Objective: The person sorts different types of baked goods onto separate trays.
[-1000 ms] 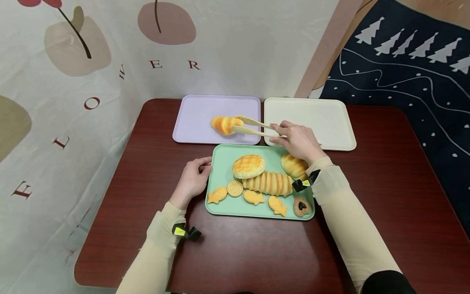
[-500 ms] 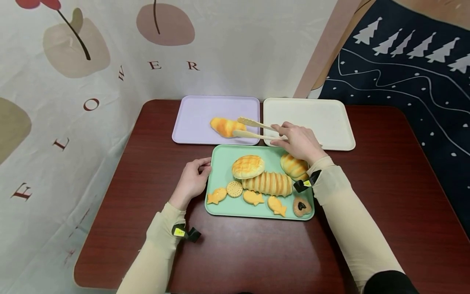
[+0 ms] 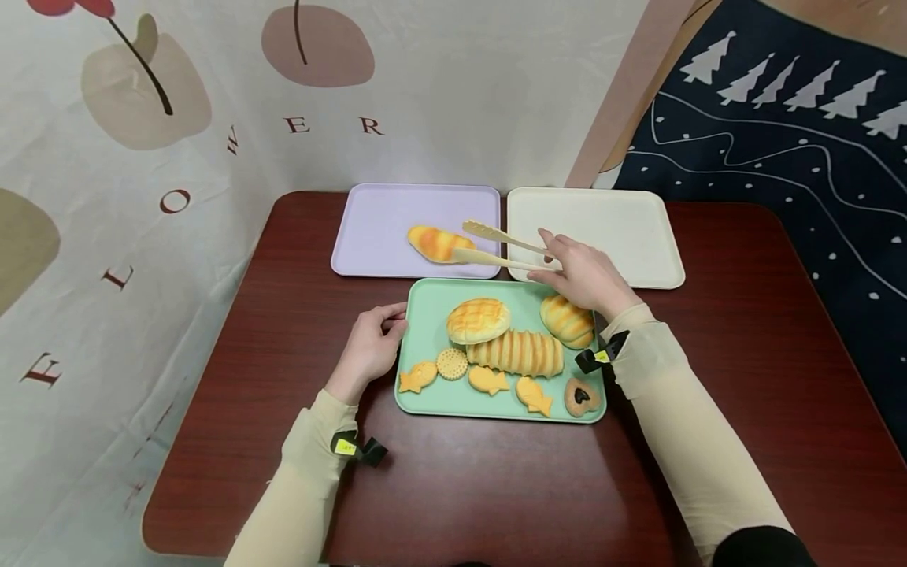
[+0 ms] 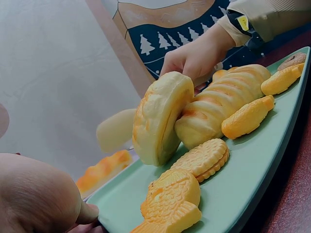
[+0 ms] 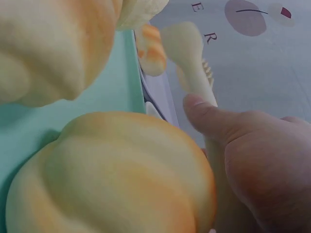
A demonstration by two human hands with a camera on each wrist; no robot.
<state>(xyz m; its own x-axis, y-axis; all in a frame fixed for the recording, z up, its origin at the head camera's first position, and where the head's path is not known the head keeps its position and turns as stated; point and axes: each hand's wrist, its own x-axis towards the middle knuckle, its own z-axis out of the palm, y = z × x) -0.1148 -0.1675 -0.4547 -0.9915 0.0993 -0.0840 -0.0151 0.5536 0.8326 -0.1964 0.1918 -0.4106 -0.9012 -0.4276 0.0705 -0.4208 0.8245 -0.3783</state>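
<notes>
My right hand [image 3: 584, 272] holds a pair of cream tongs [image 3: 496, 260], whose two arms stand apart. Their lower tip overlaps the right end of a small golden bread roll [image 3: 432, 243] on the purple tray [image 3: 375, 236]. In the right wrist view the thumb lies along the tongs [image 5: 197, 73]. My left hand [image 3: 372, 342] grips the left rim of the green tray [image 3: 428, 295], its thumb at the edge in the left wrist view. On that tray are a round bun [image 3: 479, 320], a long ridged loaf [image 3: 520, 353] and a twisted roll [image 3: 568, 321].
Along the green tray's front lie a round biscuit [image 3: 452, 364], several fish-shaped biscuits [image 3: 489, 380] and a heart-shaped cookie [image 3: 581, 397]. A white tray [image 3: 638, 236] stands beside the purple one on the dark red table [image 3: 269, 370]. Printed cloth [image 3: 453, 94] hangs behind.
The tongs' arms have spread and drawn back right from the golden bread roll, which stays on the purple tray. My right hand has shifted slightly right; the left has stayed at the tray's rim.
</notes>
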